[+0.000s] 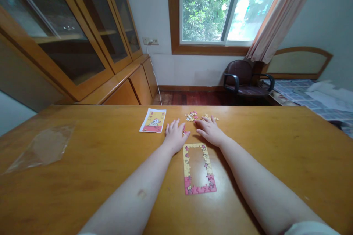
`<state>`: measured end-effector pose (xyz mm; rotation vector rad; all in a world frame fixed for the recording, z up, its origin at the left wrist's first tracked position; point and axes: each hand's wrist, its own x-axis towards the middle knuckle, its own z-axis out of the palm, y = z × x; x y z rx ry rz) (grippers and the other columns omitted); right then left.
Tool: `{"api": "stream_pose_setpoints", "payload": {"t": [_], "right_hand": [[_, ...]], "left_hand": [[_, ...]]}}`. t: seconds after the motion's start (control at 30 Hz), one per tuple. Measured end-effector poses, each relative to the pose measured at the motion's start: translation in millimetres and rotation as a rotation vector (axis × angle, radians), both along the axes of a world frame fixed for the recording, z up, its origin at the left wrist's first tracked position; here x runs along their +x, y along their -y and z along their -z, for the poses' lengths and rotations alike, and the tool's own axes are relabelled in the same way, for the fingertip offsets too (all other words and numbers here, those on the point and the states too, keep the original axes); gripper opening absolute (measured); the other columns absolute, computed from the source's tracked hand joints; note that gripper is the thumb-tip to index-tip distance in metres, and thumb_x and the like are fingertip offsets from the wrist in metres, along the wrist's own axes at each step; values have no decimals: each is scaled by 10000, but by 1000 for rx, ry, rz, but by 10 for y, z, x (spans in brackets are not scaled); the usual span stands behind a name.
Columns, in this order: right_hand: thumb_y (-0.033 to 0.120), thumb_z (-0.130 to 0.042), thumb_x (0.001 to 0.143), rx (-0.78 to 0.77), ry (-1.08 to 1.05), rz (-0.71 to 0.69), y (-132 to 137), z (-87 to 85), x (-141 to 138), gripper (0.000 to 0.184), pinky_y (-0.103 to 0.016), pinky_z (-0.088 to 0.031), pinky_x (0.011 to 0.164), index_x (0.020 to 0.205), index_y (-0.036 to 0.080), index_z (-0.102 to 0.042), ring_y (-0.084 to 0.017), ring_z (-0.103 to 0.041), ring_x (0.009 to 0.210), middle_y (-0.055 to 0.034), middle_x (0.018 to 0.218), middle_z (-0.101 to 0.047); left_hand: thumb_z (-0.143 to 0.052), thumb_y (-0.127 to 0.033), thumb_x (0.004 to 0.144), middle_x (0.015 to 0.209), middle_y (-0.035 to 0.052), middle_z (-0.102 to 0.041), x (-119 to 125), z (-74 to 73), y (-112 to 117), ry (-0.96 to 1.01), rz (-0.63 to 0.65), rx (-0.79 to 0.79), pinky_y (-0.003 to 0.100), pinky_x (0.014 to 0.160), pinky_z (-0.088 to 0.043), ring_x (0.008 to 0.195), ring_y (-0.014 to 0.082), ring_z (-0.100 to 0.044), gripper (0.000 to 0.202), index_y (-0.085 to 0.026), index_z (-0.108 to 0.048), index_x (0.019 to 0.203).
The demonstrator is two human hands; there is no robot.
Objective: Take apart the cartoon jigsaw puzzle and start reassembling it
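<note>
Both my hands lie on a wooden table (82,176). My left hand (175,134) rests flat with fingers spread, just above the top left corner of a jigsaw frame (199,169), yellow above and pink below, with an empty middle. A small piece shows at its thumb side. My right hand (209,129) is flat too, fingers spread, reaching into several loose jigsaw pieces (193,116) at the far edge. A picture card (153,120) with a white cartoon figure lies left of my left hand.
A clear plastic bag (41,147) lies on the table's left side. Beyond the table are a wooden glass-door cabinet (82,44), a dark armchair (244,79) under a window, and a bed (311,95) at right.
</note>
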<state>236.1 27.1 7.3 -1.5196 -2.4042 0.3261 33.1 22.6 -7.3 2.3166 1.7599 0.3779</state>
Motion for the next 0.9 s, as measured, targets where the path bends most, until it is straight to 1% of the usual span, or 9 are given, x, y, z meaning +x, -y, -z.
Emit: {"api": "stream_pose_setpoints", "payload": {"t": [0.13, 0.2, 0.27, 0.37, 0.5, 0.6, 0.7, 0.77, 0.9], "right_hand": [[438, -370, 942, -24, -46, -142, 70, -67, -65, 422, -569, -5, 1132, 1275, 231, -525, -248, -376, 1301, -68, 1274, -592], [439, -351, 948, -40, -68, -195, 94, -75, -106, 430, -564, -23, 1135, 1297, 240, -505, -241, -354, 1322, -64, 1300, -573], [436, -337, 950, -14, -64, -144, 83, -51, -114, 453, -562, -29, 1136, 1329, 231, -474, -252, -295, 1359, -66, 1346, -536], [447, -344, 941, 33, -3, 27, 8, 31, -67, 507, -576, -20, 1128, 1379, 204, -417, -288, -221, 1392, -73, 1414, -465], [521, -359, 917, 31, 94, 133, -94, 133, -4, 611, -606, 8, 1110, 1438, 203, -329, -323, -161, 1411, -82, 1473, -383], [556, -349, 910, 34, 132, 135, -107, 145, -12, 639, -598, 20, 1110, 1450, 218, -306, -316, -150, 1415, -81, 1467, -393], [550, -343, 916, 48, 132, 105, -82, 119, -41, 594, -578, 24, 1118, 1415, 230, -369, -300, -199, 1400, -72, 1420, -460], [550, -348, 917, 74, 123, 87, -62, 100, -57, 578, -562, 30, 1124, 1394, 228, -402, -291, -214, 1393, -70, 1401, -483], [554, -364, 915, 91, 111, 57, -29, 62, -68, 574, -570, 30, 1121, 1389, 235, -411, -297, -190, 1401, -65, 1431, -450]], "left_hand": [[-437, -476, 882, 1495, 122, -341, -10, 14, -2, 6, 11, 0, 528, 1141, -136, 1388, 286, -259, 550, -216, -443, 1366], [-448, -491, 875, 1496, 114, -341, -14, 10, 6, 8, 33, 3, 534, 1140, -127, 1390, 289, -253, 548, -243, -447, 1364], [-462, -504, 867, 1495, 98, -344, -15, -9, 20, 10, 68, 4, 545, 1137, -120, 1392, 298, -248, 530, -285, -468, 1349], [-482, -486, 861, 1473, 70, -384, -7, -51, 41, 21, 126, 5, 550, 1133, -134, 1384, 299, -265, 470, -327, -520, 1302], [-491, -398, 867, 1390, 47, -489, 4, -76, 44, 59, 134, 37, 540, 1129, -178, 1350, 281, -325, 343, -308, -626, 1170], [-504, -343, 858, 1319, 39, -554, -1, -62, 30, 98, 107, 72, 521, 1132, -199, 1324, 262, -365, 270, -280, -668, 1063], [-512, -318, 850, 1281, 42, -581, -10, -56, 19, 112, 85, 89, 508, 1129, -222, 1306, 256, -393, 225, -259, -677, 991], [-517, -319, 846, 1286, 50, -578, -11, -63, 19, 107, 79, 89, 504, 1123, -237, 1298, 259, -403, 233, -245, -667, 1009], [-519, -344, 846, 1335, 67, -541, -6, -80, 27, 84, 84, 72, 503, 1124, -234, 1304, 262, -394, 322, -231, -619, 1130]]}}
